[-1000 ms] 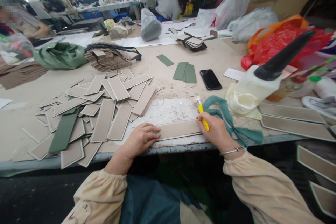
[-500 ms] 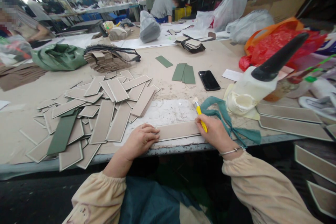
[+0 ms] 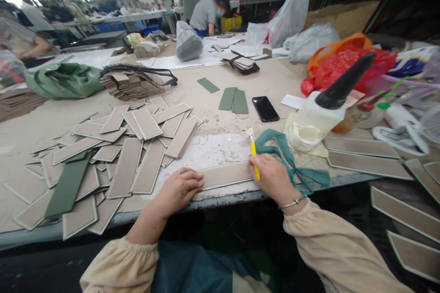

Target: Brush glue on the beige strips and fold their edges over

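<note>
At the table's front edge lies a long beige panel (image 3: 225, 176) with pale edges. The fingers of my left hand (image 3: 181, 188) are closed together on its left end. My right hand (image 3: 271, 177) rests at the panel's right end, wrapped round a yellow-handled brush (image 3: 253, 147). The brush's whitish bristles point up and away from the panel. Just beyond my right hand lies a teal cloth strip (image 3: 288, 153). A white plastic glue bottle (image 3: 314, 121) with a black upper part lies tilted farther right. Left of my left hand spreads a heap of similar panels (image 3: 125, 167).
Green pieces (image 3: 233, 100) and a black phone (image 3: 265, 109) lie ahead. Two beige panels (image 3: 367, 160) are at the right, others lower down. Behind stand a stack of brown pieces (image 3: 130, 83), a green bag (image 3: 65, 80) and a red bag (image 3: 350, 66). A co-worker (image 3: 206, 11) bends over the far side.
The whole view has shifted slightly, moving the table's contents left. My right hand still grips the brush, now a little more upright. My left hand stays at the panel's left end.
</note>
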A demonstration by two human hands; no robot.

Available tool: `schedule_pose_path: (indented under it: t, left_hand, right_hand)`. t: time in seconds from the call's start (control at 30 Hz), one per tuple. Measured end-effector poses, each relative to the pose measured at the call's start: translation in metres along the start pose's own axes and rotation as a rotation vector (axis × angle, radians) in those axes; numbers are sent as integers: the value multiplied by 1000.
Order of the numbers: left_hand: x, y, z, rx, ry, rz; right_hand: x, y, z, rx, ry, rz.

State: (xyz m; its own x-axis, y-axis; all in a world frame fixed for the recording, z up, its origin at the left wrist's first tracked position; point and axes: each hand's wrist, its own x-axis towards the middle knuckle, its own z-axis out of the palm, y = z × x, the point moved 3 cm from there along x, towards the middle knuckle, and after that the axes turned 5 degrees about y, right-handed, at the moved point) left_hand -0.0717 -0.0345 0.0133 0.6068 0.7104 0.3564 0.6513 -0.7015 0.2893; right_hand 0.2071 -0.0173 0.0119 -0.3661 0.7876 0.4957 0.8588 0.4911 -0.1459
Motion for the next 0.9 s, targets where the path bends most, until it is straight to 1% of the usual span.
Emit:
schedule_pose_path:
  t: [0.1, 0.17, 0.23, 0.3, 0.37, 0.4, 0.5, 0.7, 0.8, 0.9]
  left_hand:
    - [0, -1, 1, -3, -6, 9]
    - [0, -1, 1, 1, -3, 24]
    - [0, -1, 1, 9, 0, 34]
    - [0, -1, 1, 13, 4, 32]
    - [-1, -1, 2, 9, 0, 22]
    - [-1, -1, 2, 5, -5, 15]
    - [-1, 0, 2, -9, -23, -12]
    - [3, 4, -1, -28, -53, -61]
    - [5, 4, -1, -35, -52, -108]
    - [9, 4, 2, -18, -61, -201]
  right_hand:
    - [-1, -20, -2, 115, 5, 10]
    - [-5, -40, 1, 250, -13, -30]
    - [-10, -63, 8, 380, -76, -106]
    - [-16, -82, 17, 455, -147, -157]
    - [-20, -93, 23, 481, -193, -162]
    - [-22, -95, 25, 479, -202, -142]
    - [-24, -85, 25, 437, -194, -36]
    - [-29, -43, 15, 312, -154, 144]
    - [-31, -35, 13, 289, -146, 161]
    - [-30, -35, 12, 269, -145, 148]
